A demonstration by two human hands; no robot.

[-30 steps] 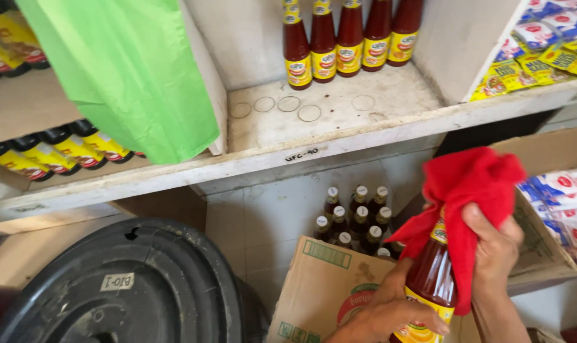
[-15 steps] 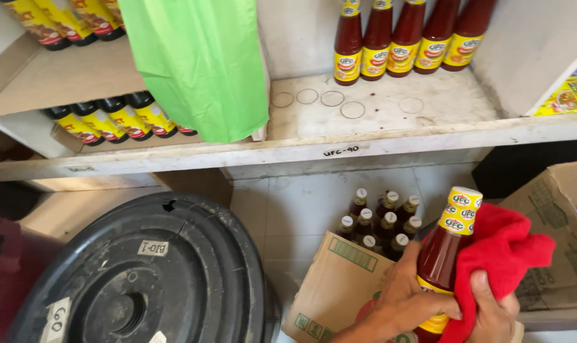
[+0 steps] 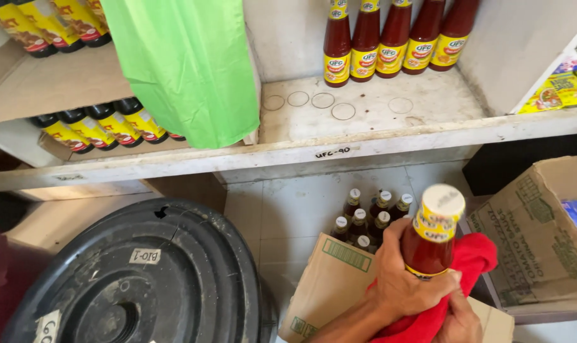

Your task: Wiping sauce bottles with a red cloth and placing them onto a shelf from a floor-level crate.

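Down low by the open cardboard box (image 3: pixel 329 279), the left hand (image 3: pixel 406 286) wraps tight around a red sauce bottle (image 3: pixel 431 238). The right hand (image 3: pixel 460 317) presses a red cloth (image 3: pixel 469 263) against the bottle from below. The bottle tilts a bit. It could slip on the cloth and fall onto the bottles in the box (image 3: pixel 364 219), and glass might break.
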